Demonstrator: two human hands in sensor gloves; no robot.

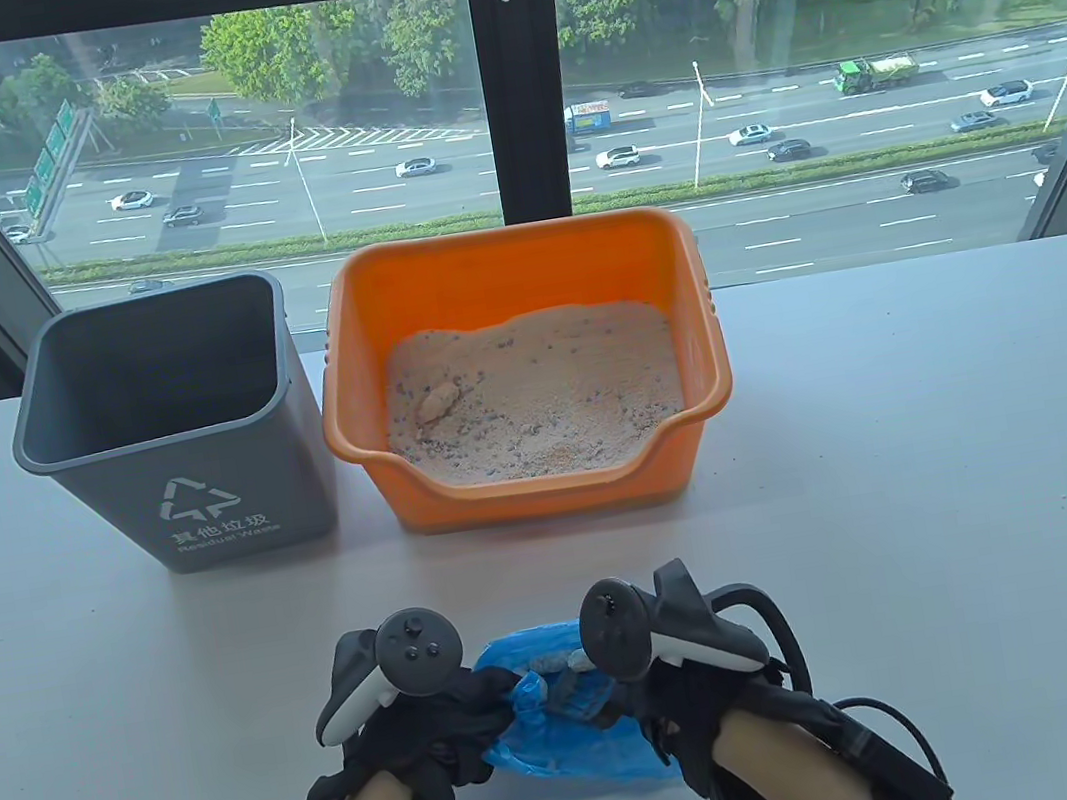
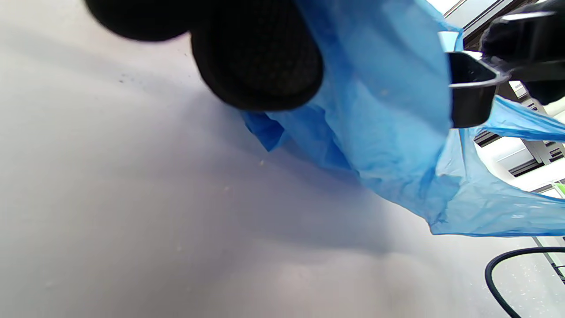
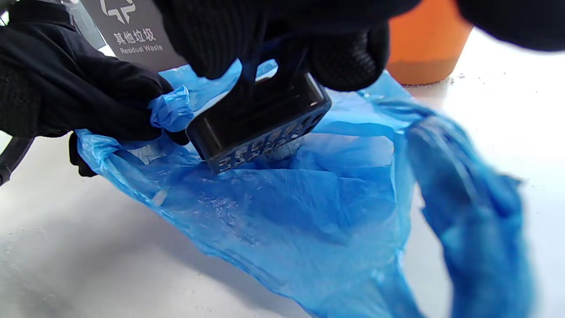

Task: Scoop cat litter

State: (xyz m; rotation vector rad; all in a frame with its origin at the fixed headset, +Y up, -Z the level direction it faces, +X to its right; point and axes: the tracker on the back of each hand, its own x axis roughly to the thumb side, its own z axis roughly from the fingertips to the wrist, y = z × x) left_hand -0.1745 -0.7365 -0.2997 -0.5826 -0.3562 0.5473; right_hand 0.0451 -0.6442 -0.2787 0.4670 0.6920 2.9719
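An orange litter box [image 1: 513, 272] holds pale sandy litter [image 1: 533, 395] with a clump [image 1: 438, 401] at its left. At the table's front, my left hand [image 1: 462, 715] pinches the edge of a blue plastic bag [image 1: 571, 733]; the pinch also shows in the right wrist view [image 3: 167, 110]. My right hand [image 1: 641, 697] grips a dark slotted scoop [image 3: 260, 126] and holds its head inside the bag's mouth, with a grey lump under the slots. In the left wrist view the bag [image 2: 384, 132] hangs beside my fingers [image 2: 260, 57], and the scoop [image 2: 470, 88] shows at the right.
A grey waste bin [image 1: 173, 427] with a recycling mark stands left of the litter box; it also shows in the right wrist view [image 3: 132, 31]. The white table [image 1: 916, 512] runs wide to the right. A window lies behind the table.
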